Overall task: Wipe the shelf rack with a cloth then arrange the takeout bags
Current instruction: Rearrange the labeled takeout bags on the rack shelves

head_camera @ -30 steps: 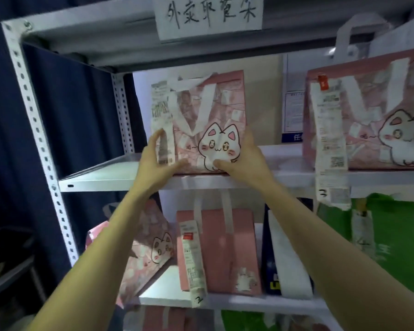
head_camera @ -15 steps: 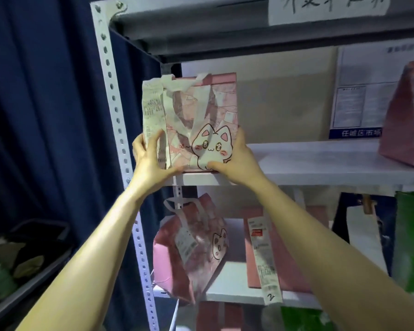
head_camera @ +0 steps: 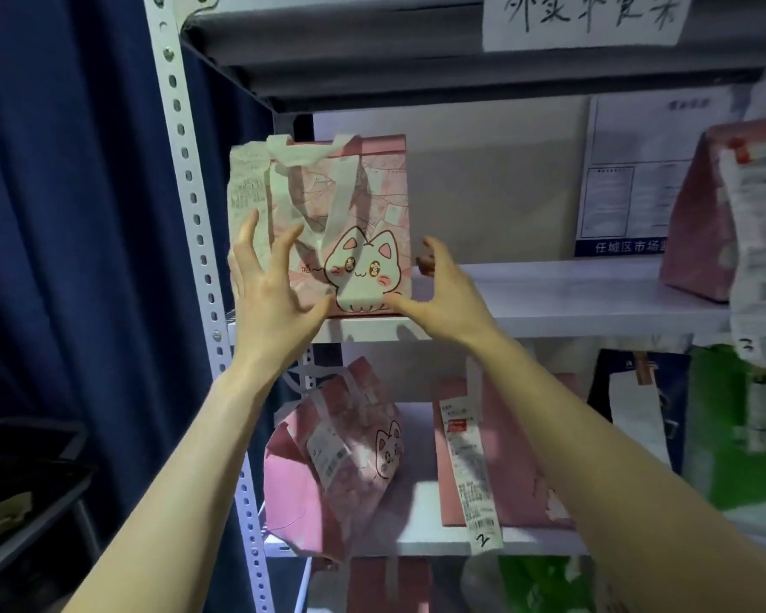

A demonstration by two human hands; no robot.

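**Item:** pink cat bag [head_camera: 372, 201], a takeout bag with white strap handles and a cartoon cat printed low on its face.
**Position:** it stands upright at the left end of the middle shelf [head_camera: 571, 298] of the shelf rack [head_camera: 186, 214], with its base at the board's front edge.
**Attached:** a white receipt [head_camera: 246, 192] hangs down the bag's left side, just beside the rack's perforated post.

**Surroundings, read from the bag:**
- 3 o'clock, well apart on the same board: second pink bag [head_camera: 699, 223], with a long receipt [head_camera: 757, 241] trailing over the shelf edge.
- 2 o'clock, on the back wall: printed notice [head_camera: 637, 179].
- 1 o'clock, on the top shelf's front: handwritten sign [head_camera: 584, 15].
- 6 o'clock, on the lower shelf [head_camera: 416, 544]: tilted pink bag [head_camera: 341, 453], also with a cat print.
- 5 o'clock: plain pink bag [head_camera: 514, 453], whose numbered slip [head_camera: 469, 471] is marked 2. Beyond it are a dark-and-white bag [head_camera: 633, 418] and then a green bag [head_camera: 744, 435].
- 9 o'clock, behind the post: navy curtain [head_camera: 63, 214].

**Hands:**
- The left hand [head_camera: 275, 303] is at the bag's 7 o'clock corner. Its fingers are straight and spread over the lower receipt and the bag face, and the thumb lies along the bottom edge.
- The right hand [head_camera: 447, 298] is at the 4 o'clock corner. Its thumb reaches the bottom edge beside the cat, and its fingers are loosely curled and apart, just beside the bag's right edge. Whether they touch the bag cannot be told.
- The bag sits between the two hands, and neither hand closes round it.
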